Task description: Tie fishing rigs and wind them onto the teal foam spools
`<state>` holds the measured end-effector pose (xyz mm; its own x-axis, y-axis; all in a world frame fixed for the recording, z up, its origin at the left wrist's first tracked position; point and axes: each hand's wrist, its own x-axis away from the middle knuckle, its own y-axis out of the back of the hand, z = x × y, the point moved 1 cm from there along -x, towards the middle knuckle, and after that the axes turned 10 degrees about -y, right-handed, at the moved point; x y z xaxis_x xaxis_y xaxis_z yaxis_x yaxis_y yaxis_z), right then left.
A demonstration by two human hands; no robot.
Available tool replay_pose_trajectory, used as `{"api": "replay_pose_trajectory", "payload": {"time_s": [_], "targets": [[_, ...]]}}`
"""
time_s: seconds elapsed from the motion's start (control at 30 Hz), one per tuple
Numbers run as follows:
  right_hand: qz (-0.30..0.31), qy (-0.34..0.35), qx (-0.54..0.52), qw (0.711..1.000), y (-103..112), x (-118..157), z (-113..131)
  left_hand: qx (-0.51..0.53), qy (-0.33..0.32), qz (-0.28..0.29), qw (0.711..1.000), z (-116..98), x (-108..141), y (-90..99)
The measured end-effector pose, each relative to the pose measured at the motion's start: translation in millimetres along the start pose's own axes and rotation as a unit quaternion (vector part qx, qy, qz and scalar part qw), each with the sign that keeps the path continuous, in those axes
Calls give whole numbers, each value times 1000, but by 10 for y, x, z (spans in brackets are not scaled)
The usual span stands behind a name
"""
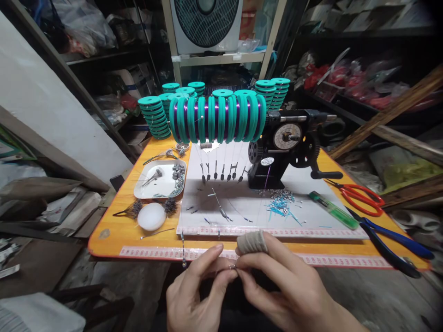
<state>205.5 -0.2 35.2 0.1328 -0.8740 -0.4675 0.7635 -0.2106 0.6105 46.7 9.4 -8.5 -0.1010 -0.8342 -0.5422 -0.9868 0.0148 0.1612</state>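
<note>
Bright orange-yellow tabletop point(119, 223) across my feed, cluttered shelving behind it. Closest to me, below the near edge, the left hand point(195, 290) pinches a tiny silvery-and-dark piece point(232, 267) between thumb and finger, forefinger raised clear; the right hand point(289, 276) closes on it from the other side, thumb against the finger next to the one in a grey cloth-like wrap point(252, 242). Too small for me to read its detail! It sits off the tabletop, so one slack fingertip, I'd judge, and it drops toward the dark floor, where I'd struggle to spot it. That bulky wrap could dull the feel, too.

Just beyond, a pink-and-white printed measuring strip point(346, 261) lines the edge. Right side: long blue-and-black handled pliers point(394, 240) overhang the corner; a careless right elbow might tip them off. Farther in, loose light-blue slivers and silvery beads point(282, 205) lie on the pale board point(242, 196); a sleeve could scatter those. Past them, slim dark pieces point(222, 173) dangle on fine threads below the row of teal ribbed spools point(218, 120); a snag there could tangle the lines.
</note>
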Motion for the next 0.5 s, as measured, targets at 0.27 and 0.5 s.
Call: {"api": "replay_pose_trajectory", "payload": {"time_s": [0.27, 0.5], "targets": [[20, 49, -26, 998, -12, 61, -22, 112, 68, 12, 991, -126, -196, -44], [-81, 36, 43, 995, -110, 217, -80, 85, 12, -21, 996, -60, -57, 20]]}}
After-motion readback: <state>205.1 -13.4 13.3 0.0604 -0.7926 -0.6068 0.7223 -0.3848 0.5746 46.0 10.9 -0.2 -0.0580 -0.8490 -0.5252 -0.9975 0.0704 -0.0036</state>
